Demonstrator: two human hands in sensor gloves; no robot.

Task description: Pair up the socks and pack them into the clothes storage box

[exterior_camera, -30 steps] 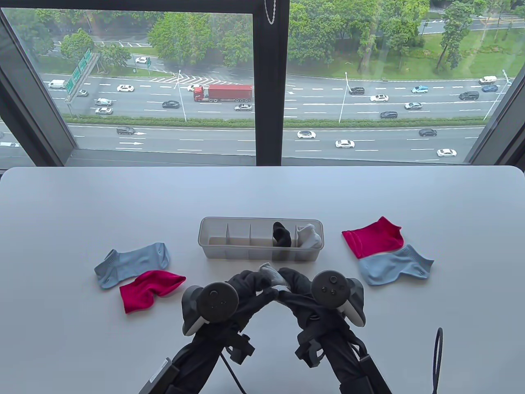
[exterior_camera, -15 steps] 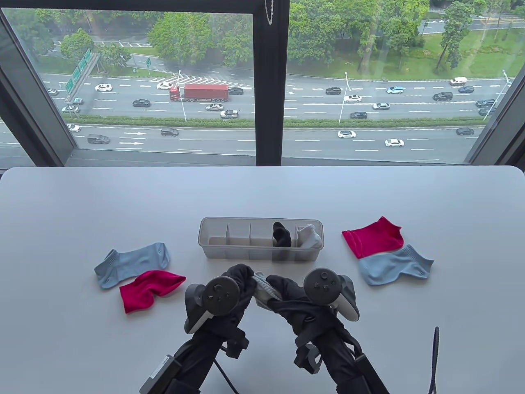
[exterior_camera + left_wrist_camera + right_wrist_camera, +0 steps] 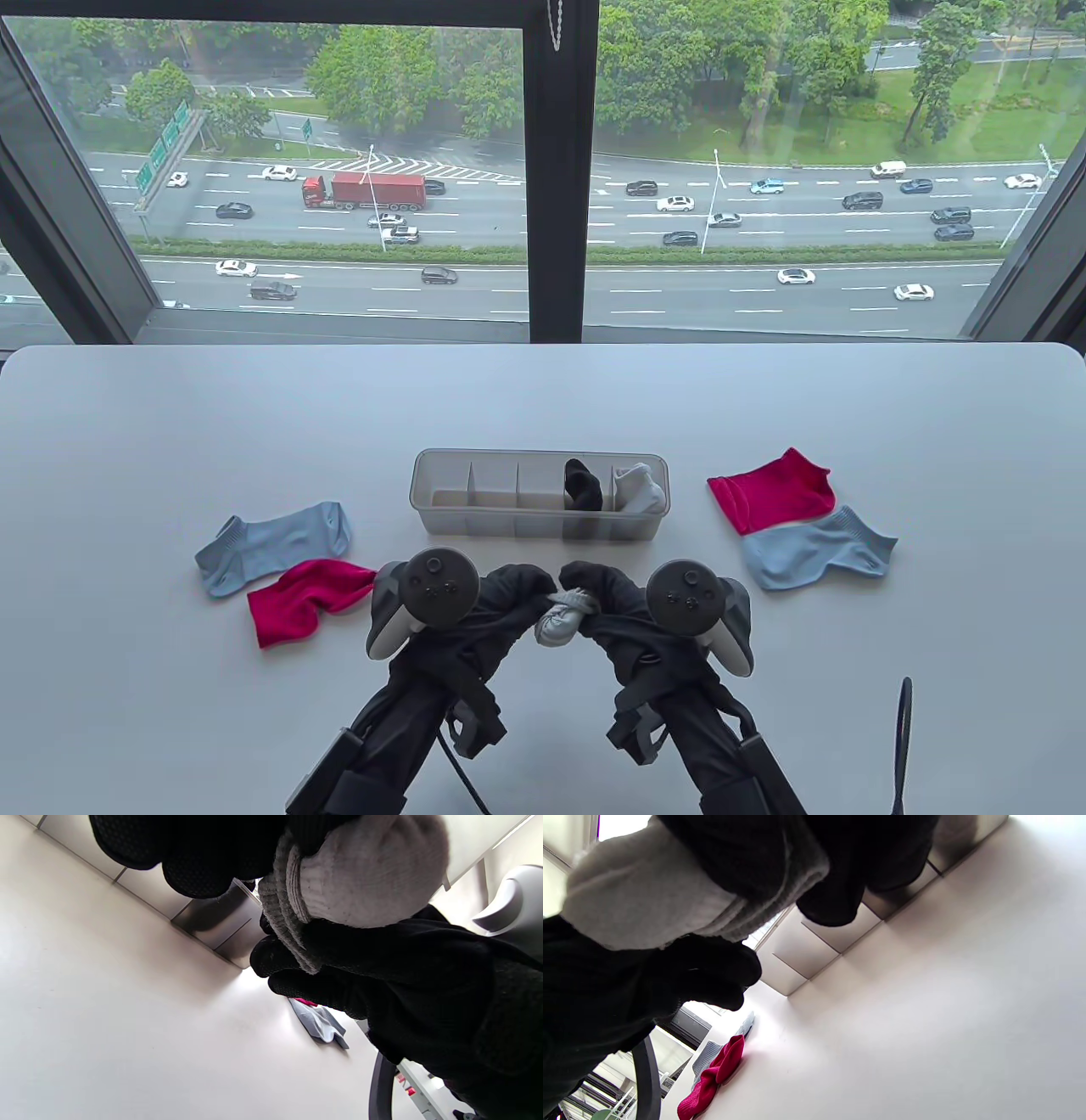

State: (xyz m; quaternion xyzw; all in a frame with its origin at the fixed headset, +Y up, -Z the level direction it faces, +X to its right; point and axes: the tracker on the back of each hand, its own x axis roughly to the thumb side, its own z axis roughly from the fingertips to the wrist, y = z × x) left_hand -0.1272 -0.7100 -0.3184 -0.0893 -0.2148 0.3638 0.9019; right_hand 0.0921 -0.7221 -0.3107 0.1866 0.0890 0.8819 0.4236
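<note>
Table view shows my left hand [image 3: 509, 594] and right hand [image 3: 607, 598] both curled tight around the rolled grey socks [image 3: 560, 620], lifted off the counter [image 3: 170, 424]. Straight beyond them lies the box [image 3: 441, 519], lengthwise across, its three left compartments free.

Black gloves cover the left hand [image 3: 517, 594] and right hand [image 3: 607, 594]; between them sits a light grey sock bundle [image 3: 560, 624] with a ribbed cuff. The divided storage box [image 3: 441, 509] is translucent grey, holding a black sock roll [image 3: 583, 486] and a pale grey one [image 3: 638, 488]. Left: light blue sock [image 3: 271, 543], crimson sock [image 3: 310, 598]. Right: crimson sock [image 3: 772, 492], light blue sock [image 3: 819, 548]. The table [image 3: 170, 424] is white.
</note>
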